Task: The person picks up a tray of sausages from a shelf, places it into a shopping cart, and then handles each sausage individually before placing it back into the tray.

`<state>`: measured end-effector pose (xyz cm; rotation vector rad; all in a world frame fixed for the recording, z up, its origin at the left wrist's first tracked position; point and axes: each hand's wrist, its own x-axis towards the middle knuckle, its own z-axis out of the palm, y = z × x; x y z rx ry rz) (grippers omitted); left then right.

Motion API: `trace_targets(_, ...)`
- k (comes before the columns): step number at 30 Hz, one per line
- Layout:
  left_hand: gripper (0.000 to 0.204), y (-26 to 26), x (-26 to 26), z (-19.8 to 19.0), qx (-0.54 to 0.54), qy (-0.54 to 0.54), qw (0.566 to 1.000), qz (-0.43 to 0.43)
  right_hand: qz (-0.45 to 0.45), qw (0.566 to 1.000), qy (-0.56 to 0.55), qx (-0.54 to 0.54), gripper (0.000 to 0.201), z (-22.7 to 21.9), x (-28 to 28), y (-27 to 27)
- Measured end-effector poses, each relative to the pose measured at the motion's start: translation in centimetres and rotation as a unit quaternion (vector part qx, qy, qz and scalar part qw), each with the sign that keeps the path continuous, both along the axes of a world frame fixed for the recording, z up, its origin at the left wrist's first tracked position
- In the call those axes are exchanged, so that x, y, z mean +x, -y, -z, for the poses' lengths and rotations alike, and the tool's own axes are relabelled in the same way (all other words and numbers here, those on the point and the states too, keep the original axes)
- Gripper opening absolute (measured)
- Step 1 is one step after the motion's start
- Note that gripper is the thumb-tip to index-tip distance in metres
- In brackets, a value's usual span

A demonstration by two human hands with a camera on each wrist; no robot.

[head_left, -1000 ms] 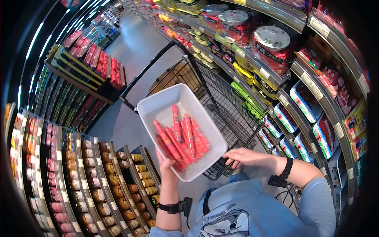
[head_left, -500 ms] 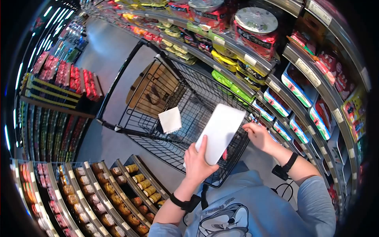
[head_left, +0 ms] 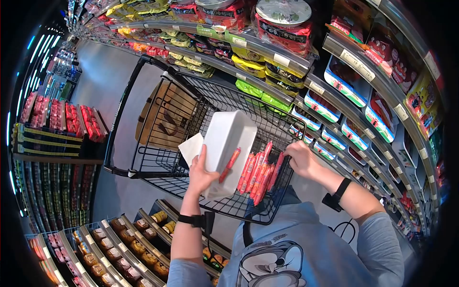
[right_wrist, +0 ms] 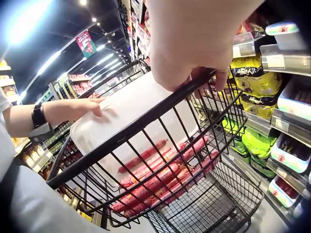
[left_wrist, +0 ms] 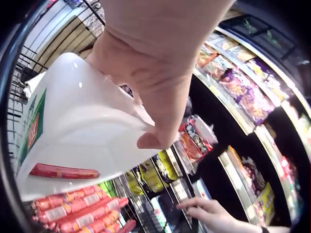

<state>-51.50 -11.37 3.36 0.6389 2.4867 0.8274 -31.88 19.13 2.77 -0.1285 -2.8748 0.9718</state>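
My left hand (head_left: 202, 176) grips a white plastic bin (head_left: 221, 131), its thumb over the rim in the left wrist view. The bin is tipped on its side over the shopping cart (head_left: 128, 91), mouth toward my right. One red-wrapped sausage (left_wrist: 65, 172) lies against the bin's inner wall. Several more red-wrapped sausages (head_left: 258, 174) lie in a bunch in the cart's near end, beside the bin's mouth. My right hand (head_left: 306, 161) holds the cart's black rim (right_wrist: 146, 121), fingers curled over it in the right wrist view.
A brown bag (head_left: 162, 117) sits at the cart's left side, with a small white sheet (head_left: 191, 147) near the bin. Snack shelves (head_left: 267, 40) run close along the right. Jar shelves (head_left: 114, 239) stand at the near left, and a grey aisle floor (head_left: 103, 71) stretches ahead.
The bin, earlier upright and full of sausages, was tipped over the cart and partly lifted back. Most sausages now lie in the cart. My right hand keeps near the cart's rim.
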Motion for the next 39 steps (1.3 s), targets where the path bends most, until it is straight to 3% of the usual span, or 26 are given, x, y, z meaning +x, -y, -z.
trace_targets(4, 0.091, 1.2, -2.8, 0.8, 0.061, 0.085, 0.994, -0.024, -0.029, 1.000, 0.008, -0.010, 0.020, 0.8, -0.8, -0.5)
trace_targets(6, 0.085, 1.5, -3.9, -0.1, 0.081, 0.233, 0.965, -0.085, -0.026, 0.999, 0.007, -0.028, 0.018, 0.3, -1.0, -0.8)
trace_targets(8, 0.073, 2.6, -4.7, 0.6, 0.067, 0.255, 0.959, -0.109, -0.038, 0.999, 0.003, -0.024, 0.019, 0.2, -1.2, -1.4)
trace_targets(10, 0.060, 5.0, -5.6, 4.8, -0.030, 0.224, 0.966, -0.126, -0.045, 0.999, -0.007, -0.026, 0.019, 0.0, -1.5, -1.9)
trace_targets(11, 0.060, 5.4, -5.2, 5.2, -0.029, 0.224, 0.966, -0.126, -0.046, 0.999, 0.021, -0.004, 0.018, -0.8, -1.7, -2.1)
trace_targets(13, 0.053, 5.4, -4.2, 5.8, -0.205, 0.012, 0.978, -0.040, -0.043, 0.995, 0.036, 0.085, 0.016, -0.8, -2.0, -2.4)
trace_targets(14, 0.053, 5.2, -3.9, 6.2, -0.205, 0.015, 0.978, -0.042, -0.045, 0.995, 0.038, 0.086, 0.016, -1.0, -2.1, -2.1)
trace_targets(16, 0.056, 4.8, -3.4, 6.1, -0.151, -0.011, 0.983, -0.102, 0.000, 0.950, 0.072, 0.303, 0.015, -2.5, -2.7, -1.0)
trace_targets(17, 0.061, 4.5, -3.6, 5.9, -0.161, 0.014, 0.983, -0.089, -0.024, 0.942, 0.098, 0.319, 0.016, -3.6, -3.4, -0.4)
trace_targets(18, 0.061, 4.3, -3.4, 5.7, -0.161, 0.015, 0.983, -0.093, -0.028, 0.942, 0.098, 0.320, 0.016, -4.1, -4.5, 0.4)
trace_targets(20, 0.063, 3.5, -2.8, 4.7, -0.187, 0.011, 0.980, -0.069, -0.131, 0.947, 0.140, 0.259, 0.016, -4.7, -7.0, 2.3)
trace_targets(22, 0.063, 2.7, -1.6, 3.1, -0.192, 0.048, 0.976, -0.091, -0.187, 0.957, 0.071, 0.208, 0.014, -3.5, -9.5, 4.8)
trace_targets(24, 0.063, 3.3, 0.0, 3.5, -0.171, -0.100, 0.980, -0.031, -0.262, 0.938, 0.084, 0.211, 0.011, -0.5, -12.5, 7.1)
trace_targets(26, 0.066, 3.0, 1.8, 2.8, -0.177, -0.107, 0.978, -0.019, -0.265, 0.934, 0.084, 0.226, 0.011, 3.4, -14.8, 9.3)
trace_targets(28, 0.055, 2.5, 3.6, 1.9, -0.102, -0.059, 0.993, -0.010, -0.269, 0.929, 0.082, 0.242, 0.011, 7.1, -16.2, 10.9)
trace_targets(30, 0.050, 1.9, 5.0, 0.7, -0.109, -0.082, 0.990, -0.019, -0.253, 0.925, 0.048, 0.280, 0.012, 10.2, -16.7, 12.4)
trace_targets(35, 0.029, 1.3, 5.7, -0.3, -0.052, -0.152, 0.985, -0.066, -0.273, 0.896, 0.044, 0.348, 0.014, 12.8, -17.9, 14.4)
trace_targets(39, 0.027, 1.2, 5.5, -0.3, -0.065, -0.145, 0.983, -0.094, -0.331, 0.879, 0.061, 0.338, 0.020, 11.9, -18.4, 13.5)
